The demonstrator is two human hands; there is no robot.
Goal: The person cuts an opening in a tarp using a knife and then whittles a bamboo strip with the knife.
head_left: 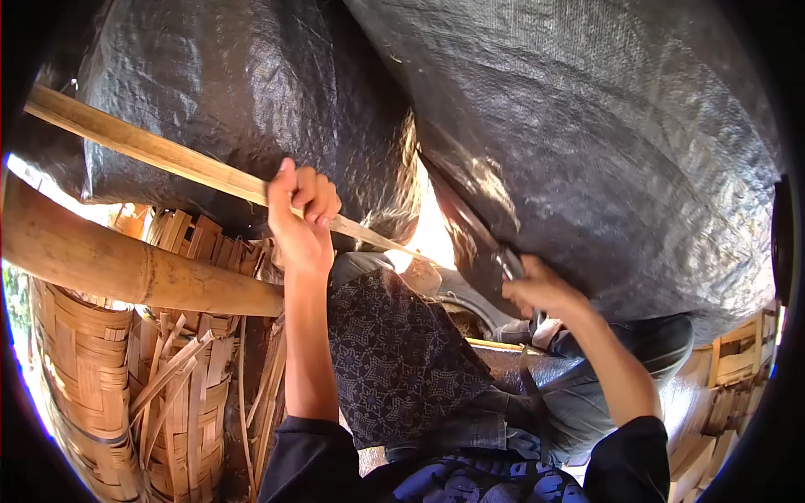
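My left hand [303,210] is closed round a long split bamboo strip [151,151]. The strip slants from the upper left down across to the middle, where its thin end passes over my knee. In my right hand [545,289], the fingers are wrapped round the handle of a long knife [509,261]. Its blade points up and left beside the black sheet, apart from the strip as far as I can see. A dark patterned cloth [402,356] lies over my lap, below the strip and between my forearms.
Black woven plastic sheeting [604,142] hangs close in front, with a bright gap at its middle. A thick bamboo pole [142,270] juts in from the left above a woven bamboo basket [84,360]. Loose bamboo slats [172,377] stand beside it.
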